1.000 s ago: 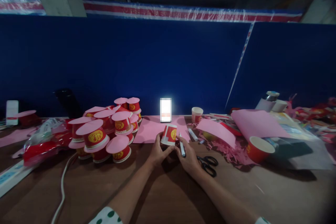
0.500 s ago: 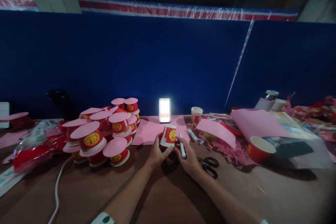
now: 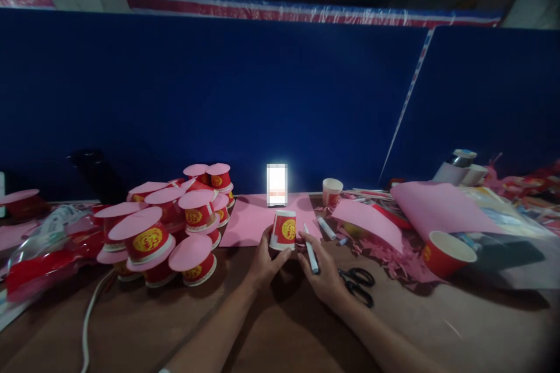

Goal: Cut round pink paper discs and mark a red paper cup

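Observation:
My left hand (image 3: 268, 261) is wrapped round the lower left side of a red paper cup (image 3: 285, 231) with a yellow emblem and white rims. A white pen (image 3: 311, 250) lies slantwise in my right hand (image 3: 321, 271), whose fingertips are just right of the cup, a small gap apart from it. Behind the cup a pink sheet (image 3: 249, 218) lies flat on the brown table (image 3: 271, 344), and a bright phone screen (image 3: 277, 185) stands at its back. Black scissors (image 3: 359, 284) lie beside my right wrist.
Several red cups with pink discs (image 3: 151, 233) are stacked at left, near a white cable (image 3: 88, 320) and plastic bags (image 3: 44, 245). Pink paper (image 3: 371, 221), shreds and a red cup (image 3: 448, 253) lie at right. A blue partition (image 3: 262, 93) stands behind.
My right hand has drawn away from the cup, with the pen still in it. The cup has turned, so its emblem faces more toward the camera. The view has shifted slightly.

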`<action>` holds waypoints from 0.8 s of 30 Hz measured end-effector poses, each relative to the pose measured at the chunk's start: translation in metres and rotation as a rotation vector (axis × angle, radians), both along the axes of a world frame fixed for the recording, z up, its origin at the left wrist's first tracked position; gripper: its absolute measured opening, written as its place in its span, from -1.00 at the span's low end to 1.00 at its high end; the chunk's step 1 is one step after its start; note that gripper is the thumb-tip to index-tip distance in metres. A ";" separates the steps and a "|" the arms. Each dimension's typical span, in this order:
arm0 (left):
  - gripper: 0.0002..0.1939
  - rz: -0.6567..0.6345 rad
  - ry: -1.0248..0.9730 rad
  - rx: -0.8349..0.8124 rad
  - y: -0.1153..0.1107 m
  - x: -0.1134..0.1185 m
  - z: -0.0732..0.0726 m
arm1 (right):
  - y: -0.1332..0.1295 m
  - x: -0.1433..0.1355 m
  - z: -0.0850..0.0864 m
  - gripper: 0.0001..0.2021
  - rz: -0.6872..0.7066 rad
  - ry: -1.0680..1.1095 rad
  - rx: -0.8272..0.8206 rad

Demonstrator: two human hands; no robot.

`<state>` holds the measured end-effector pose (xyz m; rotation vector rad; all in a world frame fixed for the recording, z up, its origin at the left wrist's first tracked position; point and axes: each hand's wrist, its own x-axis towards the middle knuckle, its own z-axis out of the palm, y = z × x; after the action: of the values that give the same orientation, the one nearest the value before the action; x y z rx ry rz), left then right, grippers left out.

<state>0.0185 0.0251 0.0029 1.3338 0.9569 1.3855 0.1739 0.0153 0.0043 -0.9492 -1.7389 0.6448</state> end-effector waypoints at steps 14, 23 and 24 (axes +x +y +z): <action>-0.15 0.130 0.172 0.081 0.004 0.001 -0.011 | -0.001 0.001 0.004 -0.63 -0.021 -0.015 -0.044; -0.67 0.195 0.045 0.008 0.009 -0.004 -0.009 | -0.001 0.002 0.003 -0.59 -0.016 0.011 -0.032; -0.68 0.215 0.055 0.000 0.010 -0.004 -0.011 | -0.001 0.002 0.003 -0.59 -0.010 0.011 -0.028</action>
<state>0.0145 0.0354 -0.0077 1.3046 1.1647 1.5154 0.1755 0.0139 0.0073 -0.9716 -1.7183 0.6684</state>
